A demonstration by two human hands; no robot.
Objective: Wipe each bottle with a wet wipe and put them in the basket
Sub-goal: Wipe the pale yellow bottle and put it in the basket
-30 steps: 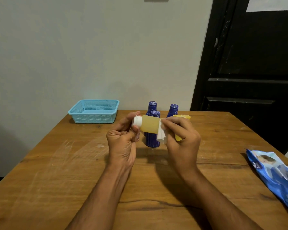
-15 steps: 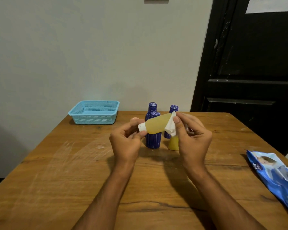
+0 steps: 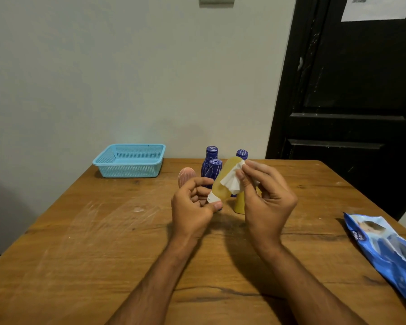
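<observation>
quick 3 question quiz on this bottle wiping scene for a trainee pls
1. True or false: the blue basket already holds a bottle.
2. What does the left hand pinch on the yellow bottle? A) white cap end B) base C) middle
3. What does the right hand press against that bottle?

Key:
1. False; nothing shows inside it.
2. A
3. The white wet wipe.
</observation>
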